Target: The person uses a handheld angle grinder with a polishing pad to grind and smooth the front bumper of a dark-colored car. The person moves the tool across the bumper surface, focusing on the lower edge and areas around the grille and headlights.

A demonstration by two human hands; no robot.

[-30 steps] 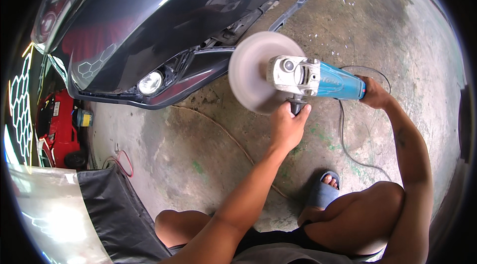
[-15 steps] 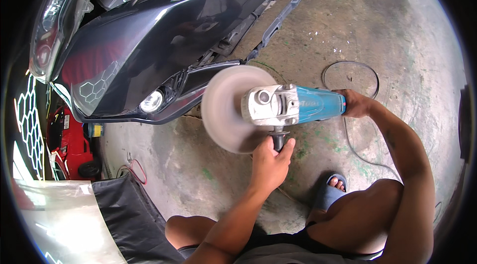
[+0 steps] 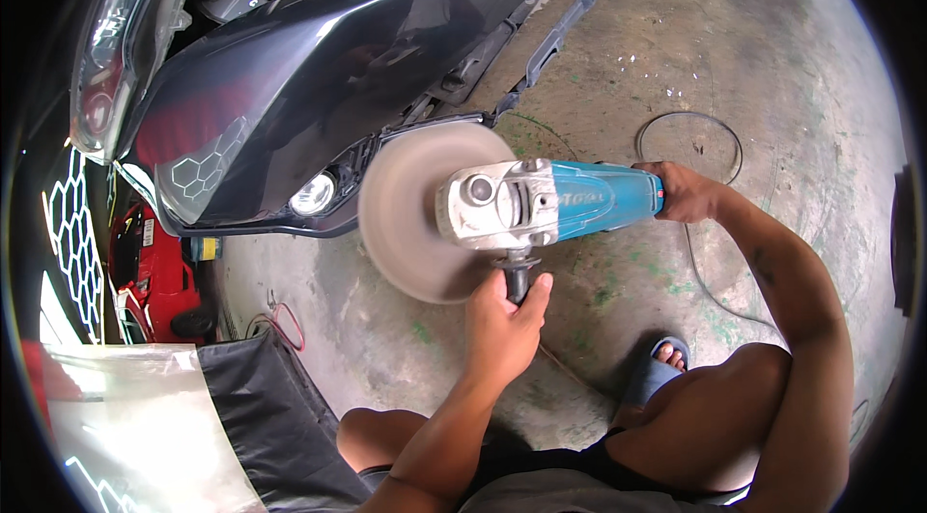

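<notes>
A teal polisher with a scuffed silver head is held level in front of me. Its pale round pad is smeared, as if spinning. My left hand is wrapped round the black side handle below the head. At the rear end of the body, my right hand grips the polisher. The pad overlaps the lower edge of a dark, glossy car bumper, close to a round fog lamp; whether it touches the bumper cannot be told.
A cord loops over the stained concrete floor. Beyond the bumper lies a long grey strip. A headlight is at upper left, a red car at left. A black cover drapes over a pale panel nearby.
Both hands and the polisher have shifted left in the picture, with the pad overlapping more of the bumper's lower edge. The surroundings have slid slightly right.
</notes>
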